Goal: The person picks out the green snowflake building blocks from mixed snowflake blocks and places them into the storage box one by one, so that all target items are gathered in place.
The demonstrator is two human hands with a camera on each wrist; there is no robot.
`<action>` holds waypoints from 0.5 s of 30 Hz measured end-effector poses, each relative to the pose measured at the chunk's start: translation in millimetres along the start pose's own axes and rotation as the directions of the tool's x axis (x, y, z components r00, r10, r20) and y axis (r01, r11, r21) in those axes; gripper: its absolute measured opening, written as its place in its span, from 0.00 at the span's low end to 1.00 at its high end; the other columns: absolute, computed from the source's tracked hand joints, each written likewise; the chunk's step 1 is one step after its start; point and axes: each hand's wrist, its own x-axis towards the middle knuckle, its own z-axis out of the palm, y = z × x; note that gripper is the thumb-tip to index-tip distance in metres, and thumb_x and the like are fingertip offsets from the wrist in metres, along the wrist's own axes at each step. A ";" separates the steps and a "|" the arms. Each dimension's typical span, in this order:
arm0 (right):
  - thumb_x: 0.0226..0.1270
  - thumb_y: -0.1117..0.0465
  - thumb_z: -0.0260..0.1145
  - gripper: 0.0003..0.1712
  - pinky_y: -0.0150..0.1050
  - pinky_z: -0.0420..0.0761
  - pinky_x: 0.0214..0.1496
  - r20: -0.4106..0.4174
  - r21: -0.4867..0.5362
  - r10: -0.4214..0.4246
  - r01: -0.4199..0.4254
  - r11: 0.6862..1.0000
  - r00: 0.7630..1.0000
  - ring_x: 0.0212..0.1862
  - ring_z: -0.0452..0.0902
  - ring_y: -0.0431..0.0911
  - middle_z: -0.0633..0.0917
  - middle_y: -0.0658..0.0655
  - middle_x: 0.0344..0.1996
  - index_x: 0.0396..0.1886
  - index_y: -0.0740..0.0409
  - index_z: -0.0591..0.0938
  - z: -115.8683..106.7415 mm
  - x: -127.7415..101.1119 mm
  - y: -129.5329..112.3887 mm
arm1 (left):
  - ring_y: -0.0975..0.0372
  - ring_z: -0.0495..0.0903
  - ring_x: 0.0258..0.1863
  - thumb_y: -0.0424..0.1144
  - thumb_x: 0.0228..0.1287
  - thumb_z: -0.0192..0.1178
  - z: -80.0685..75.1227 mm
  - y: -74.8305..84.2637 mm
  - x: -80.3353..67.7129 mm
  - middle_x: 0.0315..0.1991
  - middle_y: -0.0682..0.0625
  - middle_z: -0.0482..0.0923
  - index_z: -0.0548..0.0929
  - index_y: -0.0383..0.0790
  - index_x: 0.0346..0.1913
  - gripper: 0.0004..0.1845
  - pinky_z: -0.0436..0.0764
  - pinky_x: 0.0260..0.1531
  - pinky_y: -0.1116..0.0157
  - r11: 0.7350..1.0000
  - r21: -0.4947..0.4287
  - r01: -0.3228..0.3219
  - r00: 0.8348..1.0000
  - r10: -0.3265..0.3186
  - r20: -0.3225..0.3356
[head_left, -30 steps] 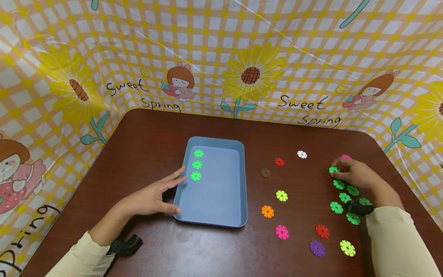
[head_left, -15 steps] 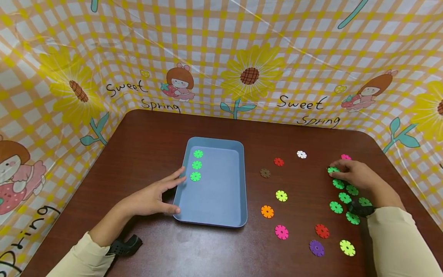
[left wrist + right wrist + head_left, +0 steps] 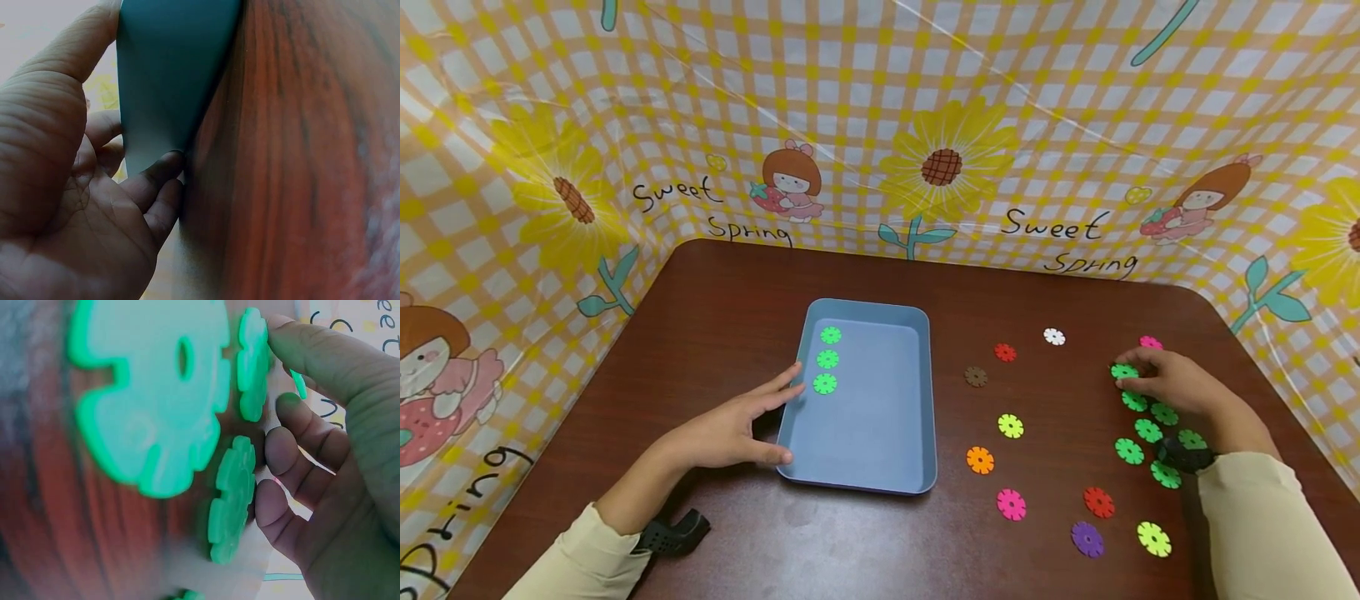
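A blue-grey tray [image 3: 872, 442] lies left of centre, with three green notched discs [image 3: 827, 359] in a column along its left side. My left hand [image 3: 730, 427] is spread at the tray's left edge; in the left wrist view its thumb and fingers touch the outer wall [image 3: 165, 75]. On the right, my right hand [image 3: 1176, 383] has curled fingers and thumb at a green notched disc [image 3: 1123, 372], apparently pinching it. The right wrist view shows only a green sliver [image 3: 299, 384] of it behind the thumb. More green discs [image 3: 1147, 430] lie just below that hand.
Loose notched discs dot the brown table [image 3: 737, 283] right of the tray: white [image 3: 1054, 337], brown [image 3: 976, 377], orange [image 3: 980, 460], purple [image 3: 1087, 539] and others. A pink disc [image 3: 1151, 342] lies just beyond the right hand. A patterned cloth [image 3: 850, 83] stands behind the table.
Both hands stay almost in place. The whole head view shifts very slightly; the discs and tray keep their arrangement.
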 end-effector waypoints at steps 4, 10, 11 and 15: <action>0.70 0.49 0.67 0.26 0.40 0.76 0.37 -0.007 0.009 0.000 0.000 1.000 1.000 0.43 0.72 0.53 0.79 0.61 0.45 0.57 0.64 0.77 0.4 -0.9 -3.7 | 0.52 0.44 0.77 0.50 0.60 0.72 0.3 1.0 -0.7 0.81 0.52 0.37 0.56 0.38 0.78 0.50 0.56 0.67 0.42 1.000 0.002 0.006 1.000 -0.006 -0.005; 0.71 0.52 0.67 0.24 0.42 0.76 0.39 -0.044 -0.018 -0.045 0.044 0.999 0.998 0.44 0.72 0.54 0.80 0.63 0.48 0.57 0.64 0.77 -0.7 -2.0 -11.0 | 0.52 0.44 0.77 0.50 0.60 0.71 1.1 1.0 -0.8 0.81 0.52 0.38 0.56 0.38 0.78 0.49 0.56 0.67 0.41 1.000 -0.003 0.010 1.000 -0.010 -0.006; 0.71 0.52 0.67 0.24 0.42 0.76 0.39 -0.051 -0.017 -0.052 0.052 0.999 0.997 0.44 0.72 0.54 0.80 0.63 0.48 0.57 0.64 0.77 -0.8 -2.2 -12.8 | 0.52 0.44 0.77 0.50 0.60 0.71 1.1 1.0 -0.8 0.81 0.52 0.37 0.56 0.38 0.78 0.49 0.56 0.67 0.41 1.000 -0.004 0.010 1.000 -0.010 -0.005; 0.71 0.51 0.66 0.22 0.41 0.75 0.37 -0.077 -0.011 -0.061 0.060 0.998 0.995 0.41 0.72 0.51 0.79 0.60 0.45 0.56 0.61 0.78 -0.7 -1.7 -21.7 | 0.52 0.44 0.77 0.50 0.60 0.71 1.4 0.6 -0.5 0.81 0.52 0.37 0.56 0.38 0.78 0.49 0.56 0.67 0.41 1.000 -0.004 0.004 1.000 -0.004 -0.003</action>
